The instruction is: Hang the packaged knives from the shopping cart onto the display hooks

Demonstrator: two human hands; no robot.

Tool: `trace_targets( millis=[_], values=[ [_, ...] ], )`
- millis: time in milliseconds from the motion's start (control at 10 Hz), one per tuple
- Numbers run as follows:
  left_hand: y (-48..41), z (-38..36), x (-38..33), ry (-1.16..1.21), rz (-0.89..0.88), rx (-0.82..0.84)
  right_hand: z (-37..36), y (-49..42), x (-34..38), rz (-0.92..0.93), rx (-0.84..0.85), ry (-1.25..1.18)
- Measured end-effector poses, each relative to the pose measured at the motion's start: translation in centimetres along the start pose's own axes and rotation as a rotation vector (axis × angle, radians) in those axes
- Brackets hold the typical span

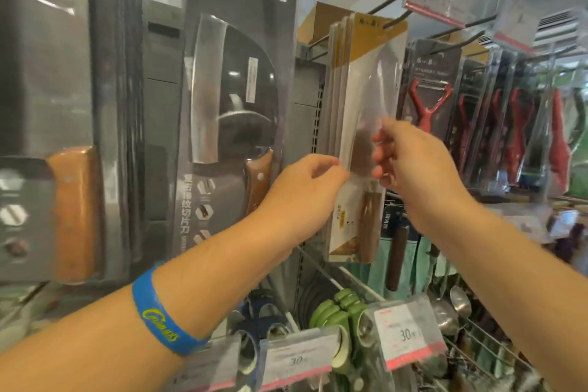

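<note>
The knife pack (366, 99) is hanging at the front of a stack on a hook (394, 21), its yellow top threaded on the prong. Both hands are holding it at mid-height — the left hand (305, 188) is pinching its left edge between thumb and fingers, and the right hand (410, 165) is curling its fingers round the right edge. A cleaver pack (235, 89) is hanging to the left, red peelers (429, 99) to the right.
</note>
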State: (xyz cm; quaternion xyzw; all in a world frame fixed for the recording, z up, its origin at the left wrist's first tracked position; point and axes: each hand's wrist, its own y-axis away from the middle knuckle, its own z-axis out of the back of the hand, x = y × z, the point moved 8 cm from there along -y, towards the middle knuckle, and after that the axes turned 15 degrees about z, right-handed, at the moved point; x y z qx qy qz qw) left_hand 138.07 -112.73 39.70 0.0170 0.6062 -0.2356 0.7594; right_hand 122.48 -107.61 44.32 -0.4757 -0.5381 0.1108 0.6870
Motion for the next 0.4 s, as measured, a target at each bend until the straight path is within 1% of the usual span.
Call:
trace_targets(
  millis=[100, 200, 300, 400],
  values=[
    [2.9, 1.5, 0.5, 0.002, -0.041, -0.015, -0.8, 4.3, -1.1, -0.064, 0.029, -0.052],
    [5.0, 3.2, 1.2, -0.021, -0.070, -0.070, -1.4, 6.9, -1.7, -0.080, 0.056, -0.052],
    [8.3, 6.2, 3.3, -0.044, -0.025, -0.157, -2.9, 10.5, -1.8, -0.109, 0.139, -0.064],
    [13.1, 8.4, 6.2, 0.037, 0.018, -0.239, -4.2, 15.0, -1.4, -0.164, 0.254, -0.129]
  ],
)
